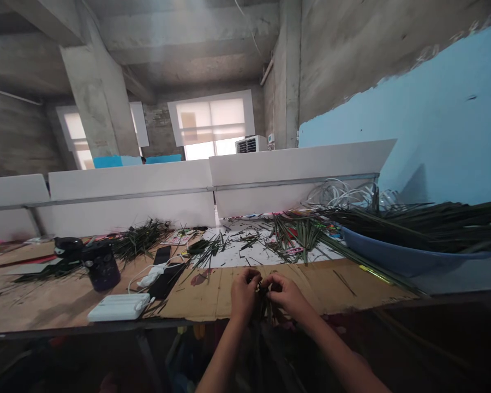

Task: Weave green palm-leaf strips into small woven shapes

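Slim, dark leaf strips (263, 305) form a narrow bundle between the left hand (244, 293) and the right hand (285, 296), at the near edge of a flat tan cardboard sheet (331, 284) on the counter (8, 322). The fingers of both hands are curled inward and pinch the bundle's upper end, at three o'clock from the left fingers and nine from the right; its lower part hangs toward six o'clock, into shadow (too dim there to tell strand from strand). From the hands, a smooth blue plastic basin (384, 256) sits at two o'clock, heaped with long, blade-like leaves (445, 224). Stiff, pointed cuttings (300, 234) fan out at one o'clock, a shaggy green heap (141, 240) lies at ten, and a glossy white rounded block (118, 307) rests at nine.
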Demonstrator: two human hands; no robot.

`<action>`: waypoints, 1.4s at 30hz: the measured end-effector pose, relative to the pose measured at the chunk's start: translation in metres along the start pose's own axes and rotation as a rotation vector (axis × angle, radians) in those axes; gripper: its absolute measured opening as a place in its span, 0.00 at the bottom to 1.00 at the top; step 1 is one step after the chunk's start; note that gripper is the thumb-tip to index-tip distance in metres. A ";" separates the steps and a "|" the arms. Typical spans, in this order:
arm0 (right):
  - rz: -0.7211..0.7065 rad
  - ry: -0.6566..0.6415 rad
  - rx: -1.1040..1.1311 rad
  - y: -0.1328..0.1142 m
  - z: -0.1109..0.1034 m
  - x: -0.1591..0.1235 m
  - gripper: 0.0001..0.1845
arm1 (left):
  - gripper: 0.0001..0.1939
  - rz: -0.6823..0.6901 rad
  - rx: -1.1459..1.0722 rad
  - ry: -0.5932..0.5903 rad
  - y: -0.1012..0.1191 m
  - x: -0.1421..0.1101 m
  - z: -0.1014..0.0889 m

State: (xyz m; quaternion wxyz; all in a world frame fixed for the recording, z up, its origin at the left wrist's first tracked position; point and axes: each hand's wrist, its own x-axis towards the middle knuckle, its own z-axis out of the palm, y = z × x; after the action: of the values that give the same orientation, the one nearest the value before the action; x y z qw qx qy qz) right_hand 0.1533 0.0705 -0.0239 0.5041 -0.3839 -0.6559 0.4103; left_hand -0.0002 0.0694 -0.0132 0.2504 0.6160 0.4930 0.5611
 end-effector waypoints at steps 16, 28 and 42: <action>-0.029 -0.003 0.001 0.006 -0.006 -0.005 0.10 | 0.09 0.009 -0.030 -0.054 -0.012 -0.001 0.003; -0.053 0.012 -0.064 0.009 -0.007 -0.004 0.11 | 0.10 0.002 -0.086 -0.055 -0.015 -0.001 0.002; -0.078 0.070 -0.169 0.011 -0.001 0.001 0.07 | 0.10 0.001 -0.090 -0.098 -0.017 0.001 0.001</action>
State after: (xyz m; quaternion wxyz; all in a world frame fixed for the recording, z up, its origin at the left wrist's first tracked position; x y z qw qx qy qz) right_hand 0.1549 0.0751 -0.0333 0.5083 -0.4132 -0.6846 0.3197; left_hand -0.0051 0.0769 -0.0273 0.3014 0.6310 0.4542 0.5520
